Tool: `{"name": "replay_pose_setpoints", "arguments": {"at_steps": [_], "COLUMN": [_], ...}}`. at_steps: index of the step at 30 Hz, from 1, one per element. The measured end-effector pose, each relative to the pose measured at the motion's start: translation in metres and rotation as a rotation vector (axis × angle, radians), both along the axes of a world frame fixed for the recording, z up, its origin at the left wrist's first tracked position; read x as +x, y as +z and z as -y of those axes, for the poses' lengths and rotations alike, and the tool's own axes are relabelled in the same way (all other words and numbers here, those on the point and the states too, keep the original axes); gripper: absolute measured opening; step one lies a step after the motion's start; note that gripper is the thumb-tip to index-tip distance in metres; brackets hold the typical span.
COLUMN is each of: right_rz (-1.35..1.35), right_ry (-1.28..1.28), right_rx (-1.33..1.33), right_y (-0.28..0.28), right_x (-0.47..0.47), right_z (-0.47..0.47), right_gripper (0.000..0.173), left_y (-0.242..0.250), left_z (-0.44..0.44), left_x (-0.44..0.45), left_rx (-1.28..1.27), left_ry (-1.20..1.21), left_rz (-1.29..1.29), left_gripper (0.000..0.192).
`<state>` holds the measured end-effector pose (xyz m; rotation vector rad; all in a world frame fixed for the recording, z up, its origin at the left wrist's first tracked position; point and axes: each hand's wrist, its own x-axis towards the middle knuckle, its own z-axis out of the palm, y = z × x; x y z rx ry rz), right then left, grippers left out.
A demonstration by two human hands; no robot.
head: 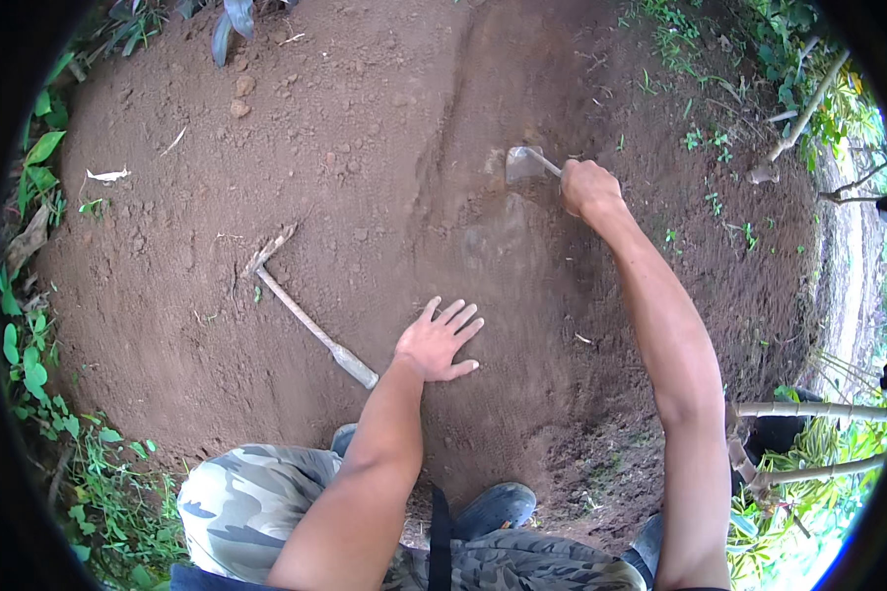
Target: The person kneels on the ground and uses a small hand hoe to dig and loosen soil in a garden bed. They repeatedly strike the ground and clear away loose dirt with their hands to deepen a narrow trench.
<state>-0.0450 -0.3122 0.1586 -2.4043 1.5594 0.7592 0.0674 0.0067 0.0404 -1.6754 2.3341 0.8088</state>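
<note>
My right hand (590, 188) is closed round the handle of a small trowel (524, 164), whose flat metal blade touches the brown soil (355, 207) beside a shallow groove. Lower down and nearer to me, my left hand (434, 343) is spread with its fingers apart, over or on the soil; contact cannot be told. It holds nothing. A hand cultivator or small hoe (303, 321) with a soil-caked head lies on the ground to the left, the end of its handle close to my left wrist.
Green plants (37, 369) edge the soil on the left. Cut woody stems (813, 103) and leafy plants stand at the right. My shoe (495, 510) rests on the soil at the bottom. Clods (245, 86) and a pale scrap (108, 176) lie at the upper left.
</note>
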Motion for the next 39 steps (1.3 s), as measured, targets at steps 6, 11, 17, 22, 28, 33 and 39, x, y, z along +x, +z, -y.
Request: {"name": "replay_pose_setpoints", "arguments": {"at_steps": [6, 11, 17, 22, 28, 33, 39], "right_rz": [-0.035, -0.045, -0.099, -0.138, -0.497, -0.250, 0.153], "right_ry": [-0.008, -0.063, -0.220, -0.263, -0.179, -0.266, -0.044], "right_rx": [0.123, 0.323, 0.461, 0.596, 0.521, -0.088, -0.092], "right_y": [0.018, 0.037, 0.073, 0.143, 0.320, 0.400, 0.257], "right_x": [0.013, 0.013, -0.020, -0.060, -0.146, -0.180, -0.116], "right_z": [0.001, 0.034, 0.080, 0.096, 0.097, 0.065, 0.051], "right_gripper": [0.033, 0.018, 0.031, 0.019, 0.028, 0.013, 0.029], "left_y": [-0.002, -0.002, -0.003, -0.001, 0.002, 0.001, -0.002], "left_z": [0.001, 0.000, 0.002, 0.000, 0.002, 0.000, -0.001], "left_x": [0.001, 0.000, 0.000, 0.000, -0.002, -0.002, 0.000], "left_rx": [-0.020, -0.010, 0.026, -0.008, 0.009, -0.021, -0.022], "left_ry": [-0.008, -0.009, -0.026, -0.006, -0.026, -0.021, -0.001], "left_rz": [0.012, 0.011, 0.022, 0.000, 0.026, 0.011, -0.021], "left_gripper": [0.082, 0.081, 0.081, 0.082, 0.081, 0.082, 0.082]}}
